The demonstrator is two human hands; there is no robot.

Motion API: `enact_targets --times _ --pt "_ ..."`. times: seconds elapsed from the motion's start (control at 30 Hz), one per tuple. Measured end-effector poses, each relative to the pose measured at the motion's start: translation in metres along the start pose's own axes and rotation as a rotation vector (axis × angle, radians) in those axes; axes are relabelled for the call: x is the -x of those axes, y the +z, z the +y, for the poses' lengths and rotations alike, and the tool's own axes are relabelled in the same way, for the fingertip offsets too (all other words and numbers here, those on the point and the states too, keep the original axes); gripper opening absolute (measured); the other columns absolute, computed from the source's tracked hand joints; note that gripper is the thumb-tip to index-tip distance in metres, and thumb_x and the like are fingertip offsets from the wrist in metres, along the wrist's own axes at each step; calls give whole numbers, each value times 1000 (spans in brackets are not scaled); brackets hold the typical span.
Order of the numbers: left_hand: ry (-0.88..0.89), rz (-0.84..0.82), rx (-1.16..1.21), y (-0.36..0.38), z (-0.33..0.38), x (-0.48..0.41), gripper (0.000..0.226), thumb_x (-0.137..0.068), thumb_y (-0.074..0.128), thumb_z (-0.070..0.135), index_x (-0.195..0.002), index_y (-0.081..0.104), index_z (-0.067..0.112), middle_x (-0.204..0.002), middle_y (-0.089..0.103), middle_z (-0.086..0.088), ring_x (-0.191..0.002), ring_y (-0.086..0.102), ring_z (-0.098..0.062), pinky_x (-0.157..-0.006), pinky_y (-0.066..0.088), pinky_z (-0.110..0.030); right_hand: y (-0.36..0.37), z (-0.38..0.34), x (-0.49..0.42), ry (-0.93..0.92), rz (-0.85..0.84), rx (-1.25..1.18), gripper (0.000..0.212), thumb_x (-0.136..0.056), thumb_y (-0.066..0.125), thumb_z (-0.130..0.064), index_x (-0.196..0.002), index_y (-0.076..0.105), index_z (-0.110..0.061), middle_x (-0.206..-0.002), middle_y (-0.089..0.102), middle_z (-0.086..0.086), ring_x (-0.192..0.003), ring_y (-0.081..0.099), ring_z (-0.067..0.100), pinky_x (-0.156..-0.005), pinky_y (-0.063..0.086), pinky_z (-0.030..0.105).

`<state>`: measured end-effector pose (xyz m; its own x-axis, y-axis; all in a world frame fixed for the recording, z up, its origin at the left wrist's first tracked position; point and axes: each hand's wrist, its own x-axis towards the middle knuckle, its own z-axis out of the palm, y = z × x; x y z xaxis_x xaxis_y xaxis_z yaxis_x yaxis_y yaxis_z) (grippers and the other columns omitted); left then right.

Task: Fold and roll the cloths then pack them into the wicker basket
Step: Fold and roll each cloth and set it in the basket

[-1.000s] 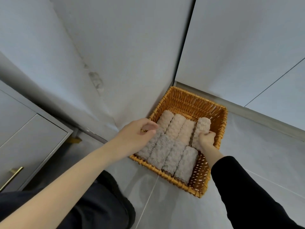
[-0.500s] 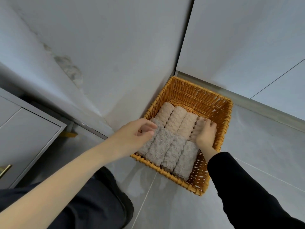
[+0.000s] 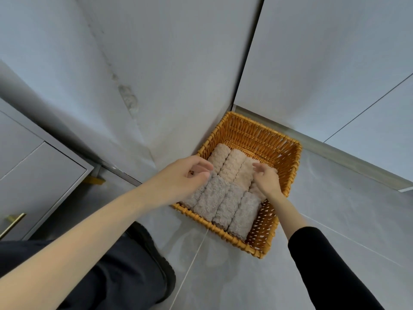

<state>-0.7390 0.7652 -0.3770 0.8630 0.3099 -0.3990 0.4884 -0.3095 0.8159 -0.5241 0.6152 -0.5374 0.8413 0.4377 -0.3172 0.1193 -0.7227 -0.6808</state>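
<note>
So the square orange wicker basket (image 3: 288, 153) sits on the floor, tucked into the wall corner and packed with fuzzy beige and grey rolled cloths (image 3: 223, 202). The right hand (image 3: 267, 179) rests loose-fingered on the rightmost roll. The left hand (image 3: 186, 175) curls over the left rolls, and I can't tell if it's gripping.

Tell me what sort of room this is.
Probably a home bathroom or utility corner: grey tiled floor, a grey cabinet with a brass handle, and a wicker basket of rolled cloths.
</note>
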Motion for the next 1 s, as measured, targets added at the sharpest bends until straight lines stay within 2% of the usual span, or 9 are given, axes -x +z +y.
enact_targets --times 0.13,0.2,0.3,0.4,0.47,0.53,0.7,0.87,1.0 --pt "37 46 28 -12 11 19 17 -97 49 29 -107 56 40 -116 59 18 -100 57 1 -81 46 -16 -20 -55 55 -267 -144 -109 31 -95 48 -9 -115 59 -30 -112 64 -9 -98 61 4 -74 48 15" --pt "47 89 22 -20 15 30 17 -98 49 29 -111 57 37 -116 59 19 -97 56 5 -76 42 -10 -30 -85 88 -387 -229 -133 32 -95 50 -11 -109 58 -39 -110 65 -15 -91 62 -2 -74 50 14" --pt "62 144 21 -32 16 50 17 -98 49 30 -112 55 37 -112 57 23 -94 54 10 -69 40 -6 -38 -125 129 -509 -287 -161 31 -95 50 -10 -113 61 -33 -107 67 -12 -90 64 0 -77 51 16" --pt "93 213 29 -49 13 83 17 -97 49 31 -113 55 36 -112 57 24 -94 53 12 -69 40 -4 -38 -163 164 -579 -345 -167 29 -95 50 -7 -114 63 -24 -103 69 -9 -87 65 14 -79 55 29" --pt "110 270 12 -62 7 106 19 -97 49 32 -114 56 35 -113 58 23 -92 54 12 -66 39 -4 -32 -186 185 -612 -408 -145 28 -95 51 -8 -115 63 -24 -105 68 -8 -89 66 16 -85 54 33" --pt "127 347 23 -78 1 132 18 -96 50 31 -112 57 36 -112 60 20 -92 57 8 -62 41 -5 -23 -206 202 -649 -470 -107 29 -95 51 -11 -115 62 -28 -106 67 -9 -91 66 9 -88 52 31" --pt "172 628 188 -128 -8 203 19 -95 52 21 -97 60 38 -104 68 14 -91 65 -3 -84 51 -27 5 -269 240 -799 -567 -12 30 -95 51 -14 -119 61 -30 -108 66 -15 -95 62 1 -86 49 18" --pt "184 892 262 -181 -20 279 18 -95 53 19 -101 63 34 -101 70 15 -91 66 -3 -78 52 -25 33 -345 275 -924 -582 -3 28 -95 52 -15 -116 61 -30 -110 64 -16 -91 61 2 -78 43 9" --pt "147 1037 293 -215 -36 332 20 -96 51 17 -101 61 34 -104 68 13 -96 64 -7 -82 51 -27 61 -405 301 -992 -599 -53 29 -93 53 -11 -116 63 -26 -112 66 -12 -88 64 5 -73 42 4"
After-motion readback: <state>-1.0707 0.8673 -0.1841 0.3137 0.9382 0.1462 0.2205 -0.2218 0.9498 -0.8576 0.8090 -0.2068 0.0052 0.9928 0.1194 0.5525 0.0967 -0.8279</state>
